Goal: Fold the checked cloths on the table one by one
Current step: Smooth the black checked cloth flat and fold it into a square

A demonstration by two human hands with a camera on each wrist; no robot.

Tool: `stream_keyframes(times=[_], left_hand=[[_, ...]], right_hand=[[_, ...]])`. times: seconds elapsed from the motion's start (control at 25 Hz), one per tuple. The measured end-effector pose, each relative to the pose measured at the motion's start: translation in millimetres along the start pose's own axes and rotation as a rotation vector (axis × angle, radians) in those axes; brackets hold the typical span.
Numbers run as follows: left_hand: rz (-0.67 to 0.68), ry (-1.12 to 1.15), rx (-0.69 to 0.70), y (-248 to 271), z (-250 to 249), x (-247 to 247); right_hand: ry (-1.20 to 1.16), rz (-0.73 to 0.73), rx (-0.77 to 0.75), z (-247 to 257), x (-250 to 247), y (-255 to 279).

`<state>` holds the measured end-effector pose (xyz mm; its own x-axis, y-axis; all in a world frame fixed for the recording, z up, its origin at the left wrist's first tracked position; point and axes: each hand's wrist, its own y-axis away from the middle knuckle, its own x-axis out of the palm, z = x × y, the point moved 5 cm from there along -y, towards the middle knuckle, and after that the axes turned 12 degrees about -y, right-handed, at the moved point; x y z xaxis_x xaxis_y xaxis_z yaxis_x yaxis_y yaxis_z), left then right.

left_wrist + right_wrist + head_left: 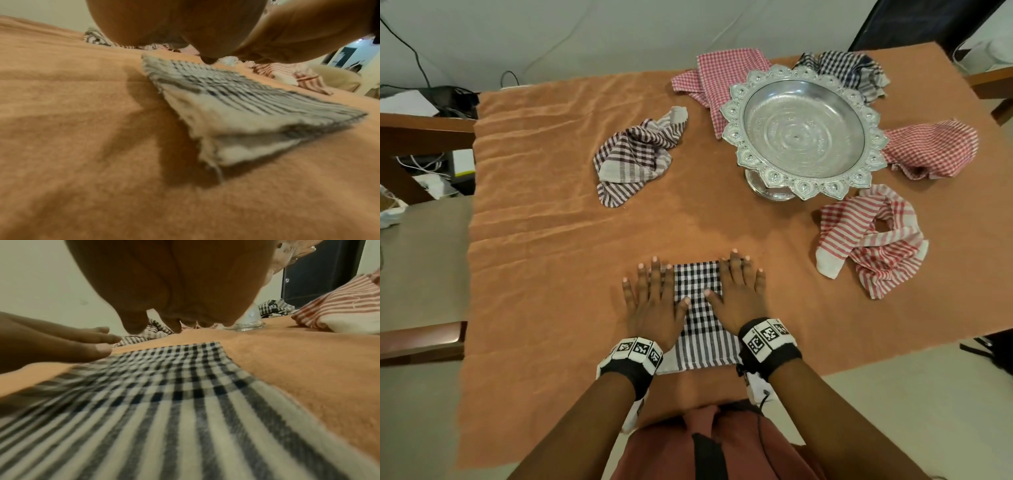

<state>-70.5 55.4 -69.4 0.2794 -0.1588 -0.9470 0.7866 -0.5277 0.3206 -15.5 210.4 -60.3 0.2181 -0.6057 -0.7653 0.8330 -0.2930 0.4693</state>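
Head, cloth: we see a folded navy-and-white checked cloth [697, 308] lying flat as a narrow rectangle at the near edge of the orange-covered worktop [544, 222].
Head, hands: our left hand [654, 305] and right hand [739, 294] press flat on its sides, fingers straight and spread.
Head, surroundings: a crumpled brown checked cloth [635, 157] lies farther off, an ornate silver pedestal bowl [803, 130] stands among red checked cloths [869, 236].
Left wrist: the cloth's layered corner [236, 139] shows, blurred.
Right wrist: checks fill the foreground [164, 402]; left fingers [98, 337] lie flat beside it.
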Motion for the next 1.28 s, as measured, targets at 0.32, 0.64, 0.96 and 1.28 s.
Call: stream_keyframes(times=[0.32, 0.64, 0.96, 1.28], left_hand=[[0.157, -0.073, 0.157, 51, -26, 42], [0.110, -0.064, 0.064, 52, -24, 37], [-0.045, 0.032, -0.009, -17, 9, -24], [0.073, -0.196, 0.031, -60, 20, -47]], right_hand=[[-0.115, 0.157, -0.220, 26, 69, 63], [0.079, -0.046, 0.005, -67, 50, 68], [-0.056, -0.190, -0.052, -36, -23, 24], [0.212, 0.069, -0.093, -17, -54, -54]])
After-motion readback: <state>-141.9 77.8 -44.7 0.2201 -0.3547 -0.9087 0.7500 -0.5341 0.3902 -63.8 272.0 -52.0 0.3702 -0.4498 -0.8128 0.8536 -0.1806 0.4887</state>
